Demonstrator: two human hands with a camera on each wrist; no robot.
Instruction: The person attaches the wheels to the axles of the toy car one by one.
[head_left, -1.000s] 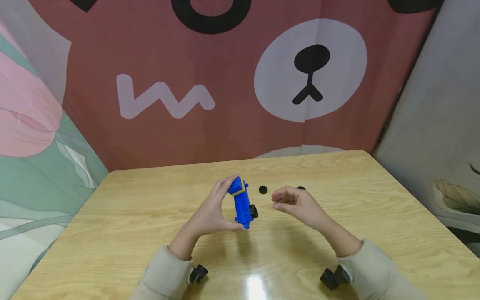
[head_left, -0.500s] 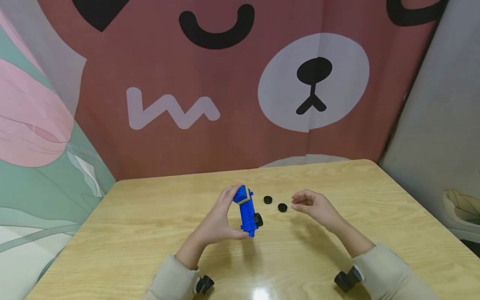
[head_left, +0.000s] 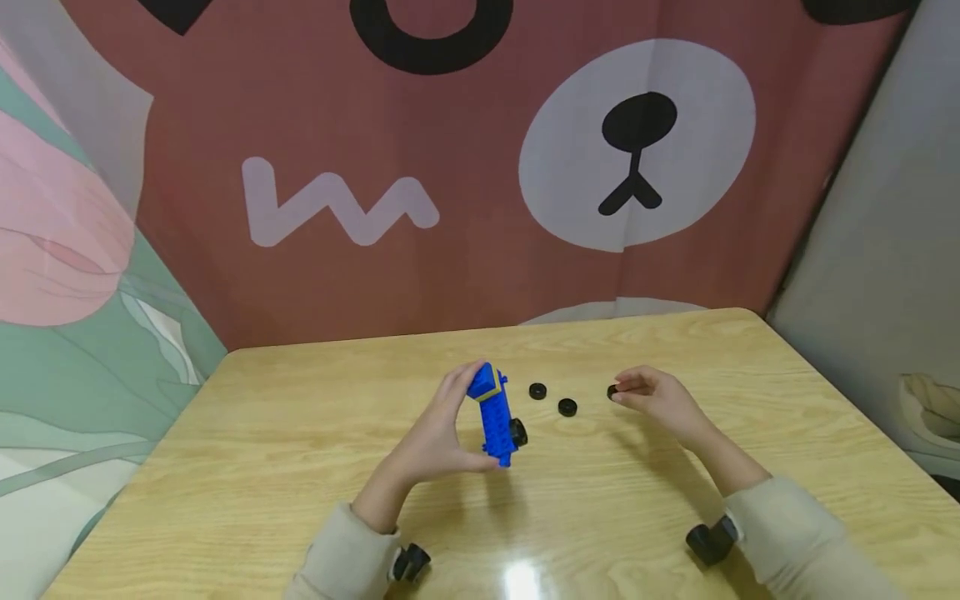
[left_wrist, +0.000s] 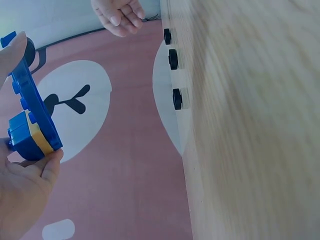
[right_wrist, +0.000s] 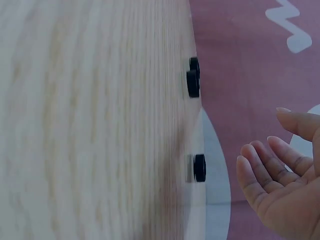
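Note:
My left hand [head_left: 429, 437] holds a blue toy car chassis [head_left: 496, 421] above the table, thumb at the near end and fingertips at the far end. The chassis has a blue block with a yellow layer at one end and a black wheel [head_left: 518, 432] fitted on one side. My right hand [head_left: 663, 403] hovers near a loose black wheel [right_wrist: 200, 168], its fingers loosely bent and apart from it in the right wrist view. Two more loose wheels lie between the hands, a farther one [head_left: 537, 391] and a nearer one [head_left: 567, 407].
Everything is over a light wooden table [head_left: 300, 467]. Behind its far edge hangs a reddish-brown cloth [head_left: 465, 275] with a cartoon face. A grey surface [head_left: 862, 275] rises beyond the right edge.
My right hand has moved to the right, away from the chassis, past the nearer loose wheel and over to the rightmost one. The left hand still holds the chassis in much the same pose.

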